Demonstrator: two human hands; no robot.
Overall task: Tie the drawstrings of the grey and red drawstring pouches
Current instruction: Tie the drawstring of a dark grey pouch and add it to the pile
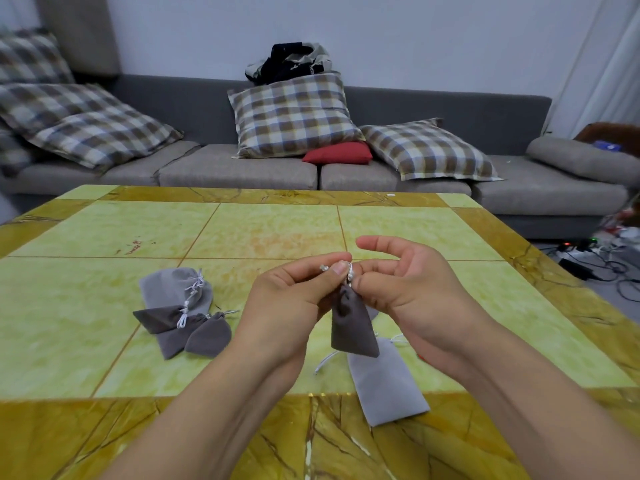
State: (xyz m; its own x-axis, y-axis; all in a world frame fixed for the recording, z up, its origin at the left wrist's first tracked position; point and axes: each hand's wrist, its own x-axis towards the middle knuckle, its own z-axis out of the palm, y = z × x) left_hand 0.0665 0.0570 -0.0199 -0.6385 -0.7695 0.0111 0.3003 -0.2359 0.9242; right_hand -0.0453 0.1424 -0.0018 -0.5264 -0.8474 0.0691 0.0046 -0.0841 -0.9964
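A small dark grey pouch [352, 327] hangs above the table from its white drawstrings [349, 271]. My left hand [294, 296] pinches the strings at the pouch's gathered mouth. My right hand [405, 282] also pinches the strings, between thumb and middle fingers, with its index finger stretched out to the left. Below them a lighter grey pouch [388, 382] lies flat on the table with a loose white string [327, 360]. At the left lies a heap of several grey pouches [183, 313] with white strings at their gathered mouths. A sliver of red [420, 356] shows under my right wrist.
The table [242, 233] has a yellow-green tiled top with a brown marbled border. Behind it stands a grey sofa [242, 171] with checked cushions and a red cushion [337, 153]. Cables and a power strip [588, 258] lie on the floor at the right.
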